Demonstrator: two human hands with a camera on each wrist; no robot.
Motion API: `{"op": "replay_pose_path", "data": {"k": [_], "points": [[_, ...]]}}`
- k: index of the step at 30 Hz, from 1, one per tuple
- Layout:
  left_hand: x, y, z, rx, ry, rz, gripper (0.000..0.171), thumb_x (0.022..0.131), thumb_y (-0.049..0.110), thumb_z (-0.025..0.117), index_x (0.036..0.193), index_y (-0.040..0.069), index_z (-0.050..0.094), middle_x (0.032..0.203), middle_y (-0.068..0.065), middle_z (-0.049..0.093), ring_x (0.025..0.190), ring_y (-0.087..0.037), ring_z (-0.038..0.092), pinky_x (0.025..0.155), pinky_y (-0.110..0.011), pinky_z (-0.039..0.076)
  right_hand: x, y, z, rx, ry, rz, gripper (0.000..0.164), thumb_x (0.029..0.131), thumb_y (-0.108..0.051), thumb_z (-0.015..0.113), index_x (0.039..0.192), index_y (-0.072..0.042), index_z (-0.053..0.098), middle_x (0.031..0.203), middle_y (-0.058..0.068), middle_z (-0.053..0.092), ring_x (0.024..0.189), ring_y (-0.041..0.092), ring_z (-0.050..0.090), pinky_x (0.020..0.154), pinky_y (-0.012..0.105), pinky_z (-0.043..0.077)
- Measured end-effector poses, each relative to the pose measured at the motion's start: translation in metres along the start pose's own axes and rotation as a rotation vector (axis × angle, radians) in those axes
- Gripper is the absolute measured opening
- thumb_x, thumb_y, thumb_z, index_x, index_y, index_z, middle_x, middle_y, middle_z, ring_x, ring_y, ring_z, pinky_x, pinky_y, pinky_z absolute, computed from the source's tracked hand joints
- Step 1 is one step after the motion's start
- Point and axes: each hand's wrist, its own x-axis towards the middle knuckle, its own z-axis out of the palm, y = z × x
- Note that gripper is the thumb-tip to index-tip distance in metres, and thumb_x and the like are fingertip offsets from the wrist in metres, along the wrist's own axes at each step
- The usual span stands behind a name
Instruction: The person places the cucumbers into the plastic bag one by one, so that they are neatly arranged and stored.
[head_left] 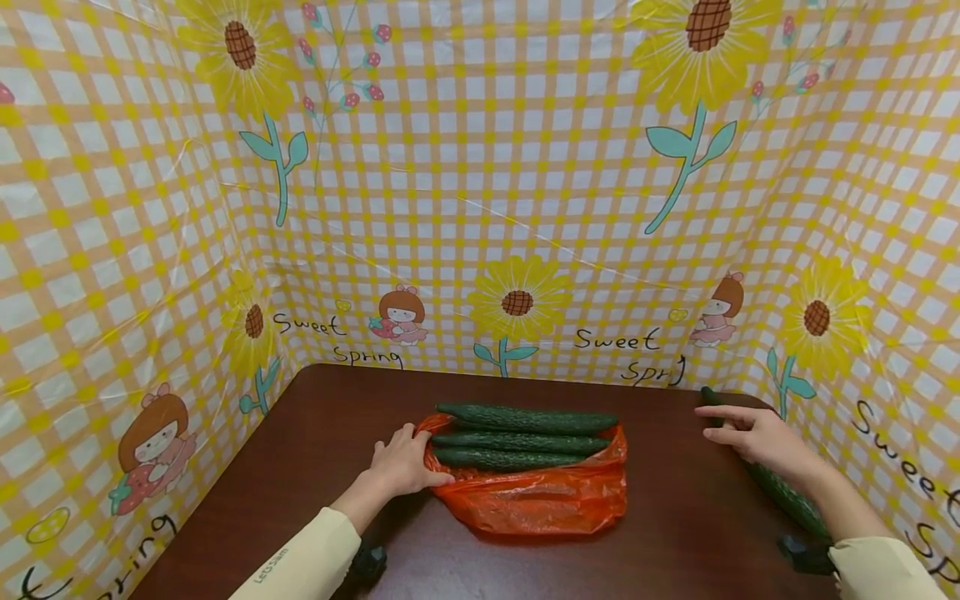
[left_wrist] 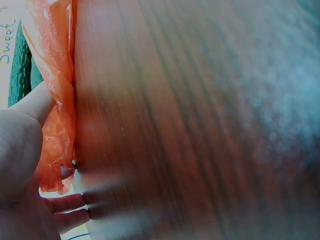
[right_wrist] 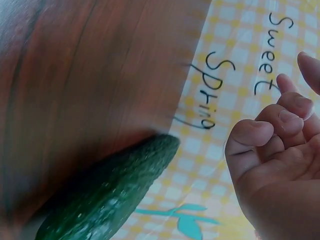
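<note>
An orange plastic bag (head_left: 540, 500) lies on the table with three dark green cucumbers (head_left: 517, 442) side by side at its opening. My left hand (head_left: 405, 462) is at the bag's left end, its thumb and fingers holding the edge. In the left wrist view the thumb (left_wrist: 37, 102) passes behind the orange film, and two fingers (left_wrist: 67, 202) extend past it. My right hand (head_left: 765, 442) is raised over a separate cucumber (head_left: 783, 496) at the table's right side. Its fingers are loosely bent with nothing between them; in the right wrist view this cucumber (right_wrist: 115, 185) is apart from the hand.
Checked cloth (head_left: 517, 183) with sunflowers stands as walls around the back and sides of the dark brown table (head_left: 675, 500). Black objects, partly hidden by the sleeves, show near the left wrist (head_left: 369, 562) and right wrist (head_left: 806, 554).
</note>
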Motion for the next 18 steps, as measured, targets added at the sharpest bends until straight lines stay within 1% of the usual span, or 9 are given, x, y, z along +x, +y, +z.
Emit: {"op": "replay_pose_path", "data": {"k": [1,2,4,6,8,9,11,15,18], "points": [[0.000,0.000,0.000,0.002,0.000,0.000,0.092,0.076,0.064,0.079,0.145,0.009,0.052,0.155,-0.023,0.039,0.142,-0.040,0.039,0.108,-0.068,0.029,-0.001,0.003,-0.002,0.010,0.006,0.013,0.058,0.099,-0.040,0.063,0.147,-0.011,0.051,0.062,-0.009,0.024,0.050,0.017,0.023,0.057,0.039,0.040],[0.000,0.000,-0.001,0.003,0.000,0.002,0.092,0.076,0.063,0.079,0.145,0.008,0.052,0.154,-0.023,0.039,0.141,-0.040,0.039,0.108,-0.068,0.030,-0.002,0.006,-0.003,0.018,0.008,0.017,0.055,0.099,-0.040,0.063,0.146,-0.013,0.053,0.064,-0.010,0.028,0.051,0.018,0.021,0.057,0.039,0.039],[0.000,0.000,-0.001,0.006,-0.003,0.001,0.092,0.076,0.063,0.078,0.146,0.009,0.052,0.155,-0.022,0.038,0.142,-0.040,0.039,0.109,-0.068,0.029,-0.005,0.013,-0.006,0.024,0.014,0.009,0.047,0.100,-0.038,0.062,0.143,-0.021,0.057,0.065,-0.009,0.029,0.051,0.020,0.020,0.056,0.040,0.038],[-0.001,0.000,-0.001,0.007,-0.002,0.002,0.092,0.076,0.063,0.079,0.146,0.008,0.052,0.155,-0.023,0.038,0.142,-0.040,0.039,0.109,-0.068,0.029,-0.009,0.019,-0.009,0.027,0.027,0.016,0.035,0.100,-0.038,0.062,0.135,-0.035,0.060,0.064,-0.010,0.030,0.050,0.020,0.020,0.055,0.040,0.039],[-0.001,0.000,-0.002,0.008,-0.004,0.003,0.092,0.076,0.063,0.079,0.146,0.008,0.052,0.155,-0.023,0.038,0.142,-0.040,0.039,0.109,-0.069,0.029,-0.014,0.024,-0.012,0.034,0.033,0.016,0.028,0.101,-0.037,0.061,0.129,-0.044,0.060,0.062,-0.010,0.030,0.050,0.021,0.021,0.054,0.040,0.038],[-0.001,0.000,-0.001,0.007,-0.006,0.002,0.092,0.077,0.063,0.079,0.146,0.008,0.052,0.155,-0.023,0.038,0.142,-0.040,0.038,0.109,-0.069,0.029,-0.017,0.027,-0.013,0.042,0.036,0.023,0.027,0.101,-0.037,0.061,0.126,-0.046,0.060,0.059,-0.009,0.025,0.050,0.022,0.021,0.054,0.040,0.038],[-0.001,0.000,-0.002,0.007,-0.007,0.004,0.092,0.077,0.062,0.079,0.146,0.008,0.052,0.156,-0.023,0.037,0.142,-0.041,0.038,0.109,-0.069,0.028,-0.022,0.031,-0.016,0.052,0.043,0.038,0.027,0.101,-0.037,0.060,0.126,-0.048,0.058,0.058,-0.009,0.025,0.050,0.023,0.022,0.054,0.040,0.037],[-0.001,-0.001,-0.002,0.005,-0.008,0.000,0.092,0.077,0.062,0.078,0.146,0.008,0.051,0.156,-0.023,0.037,0.143,-0.041,0.037,0.110,-0.069,0.028,-0.031,0.040,-0.019,0.050,0.065,0.081,0.034,0.101,-0.042,0.059,0.135,-0.041,0.056,0.060,-0.007,0.029,0.052,0.022,0.029,0.056,0.038,0.038],[-0.001,-0.002,-0.001,0.004,-0.004,0.001,0.092,0.077,0.062,0.078,0.146,0.008,0.052,0.156,-0.023,0.037,0.143,-0.041,0.037,0.109,-0.069,0.028,-0.036,0.048,-0.019,0.062,0.083,0.133,0.030,0.100,-0.048,0.058,0.131,-0.048,0.056,0.063,-0.009,0.032,0.053,0.018,0.032,0.058,0.036,0.039]]}}
